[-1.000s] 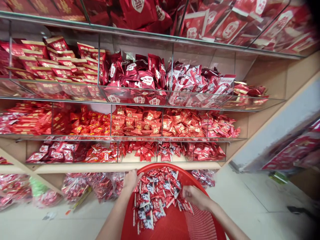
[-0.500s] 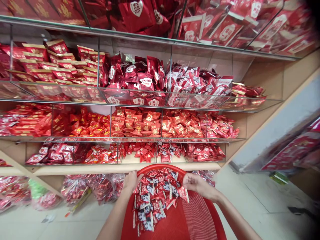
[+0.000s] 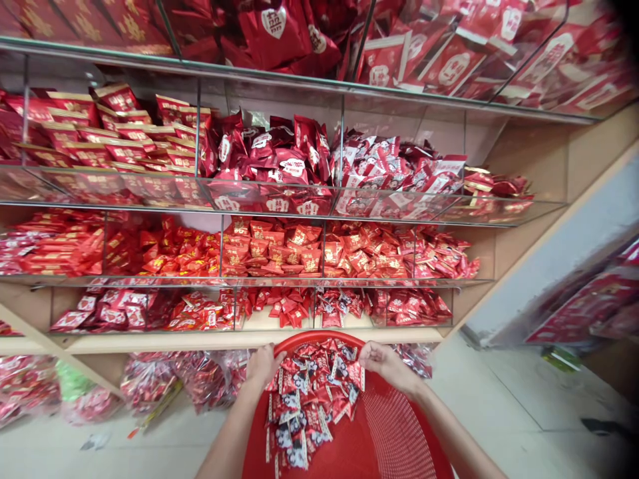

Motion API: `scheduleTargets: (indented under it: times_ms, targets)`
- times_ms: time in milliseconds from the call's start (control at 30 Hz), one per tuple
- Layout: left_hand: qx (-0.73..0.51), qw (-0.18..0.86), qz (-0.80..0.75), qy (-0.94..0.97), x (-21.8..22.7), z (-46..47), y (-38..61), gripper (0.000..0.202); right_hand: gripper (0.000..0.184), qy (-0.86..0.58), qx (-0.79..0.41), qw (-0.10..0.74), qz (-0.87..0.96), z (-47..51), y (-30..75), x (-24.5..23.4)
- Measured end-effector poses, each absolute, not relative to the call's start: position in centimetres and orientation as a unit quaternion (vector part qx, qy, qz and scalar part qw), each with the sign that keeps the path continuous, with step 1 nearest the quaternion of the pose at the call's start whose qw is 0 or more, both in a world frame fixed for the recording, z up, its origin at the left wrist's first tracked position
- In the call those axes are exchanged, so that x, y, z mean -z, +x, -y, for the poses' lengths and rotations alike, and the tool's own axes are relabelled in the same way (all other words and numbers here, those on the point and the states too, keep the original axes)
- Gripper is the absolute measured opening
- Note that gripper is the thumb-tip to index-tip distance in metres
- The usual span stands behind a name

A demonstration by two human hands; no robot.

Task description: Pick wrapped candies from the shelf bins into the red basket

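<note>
A round red plastic basket [image 3: 399,422] is tilted up in front of the shelves, its far rim close to the lowest shelf edge. Many small red candy packets [image 3: 309,392] with black-and-white prints are heaped in its far and left part. On the rim's left side, my left hand [image 3: 263,367] is closed around the edge. My right hand [image 3: 383,362] grips the same rim on the right, fingers curled over it beside the packets. Both thumbs' undersides are hidden. Just beyond the rim, similar packets [image 3: 339,305] lie in a bottom-shelf compartment.
Glass-divided shelves [image 3: 279,216] rise ahead, filled with red wrapped packets. Clear plastic bags of candy [image 3: 154,382] stand on the floor below, left of the basket. A pale wall [image 3: 539,273] is to the right, above the tiled floor [image 3: 499,392].
My right hand has moved slightly left and closed on the basket's rim. A packet by its fingers now sits farther left, with the heap. My left hand stays on the rim.
</note>
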State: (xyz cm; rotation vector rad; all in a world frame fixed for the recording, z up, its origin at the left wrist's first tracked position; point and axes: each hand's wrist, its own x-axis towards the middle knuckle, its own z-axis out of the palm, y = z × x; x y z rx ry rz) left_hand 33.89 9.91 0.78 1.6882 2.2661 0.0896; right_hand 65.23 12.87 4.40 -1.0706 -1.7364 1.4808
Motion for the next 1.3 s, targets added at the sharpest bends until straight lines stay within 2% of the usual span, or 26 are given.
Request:
scheduleTargets:
  times_ms: [300,600,900,1133,1300]
  targets:
    - [-0.039,0.148,-0.790,0.593,-0.9,-9.7,34.0,0.046,0.037,-0.432,-0.539,0.325,0.646,-13.7,63.6,-3.0]
    - [-0.037,0.157,-0.792,0.588,-1.1,-9.7,34.0,0.047,0.025,-0.442,-0.523,0.371,0.627,-13.6,62.2,-1.2]
    - [-0.030,0.161,-0.795,0.584,-1.8,-9.4,34.3,0.046,0.012,-0.495,-0.394,0.381,0.674,-13.4,61.1,-1.0]
    - [-0.027,0.162,-0.795,0.584,-2.0,-9.4,34.4,0.045,0.012,-0.503,-0.317,0.379,0.709,-13.4,61.6,0.6]
    - [-0.034,0.174,-0.793,0.582,-2.3,-9.3,34.4,0.046,0.014,-0.515,-0.289,0.365,0.720,-13.1,61.9,-1.0]
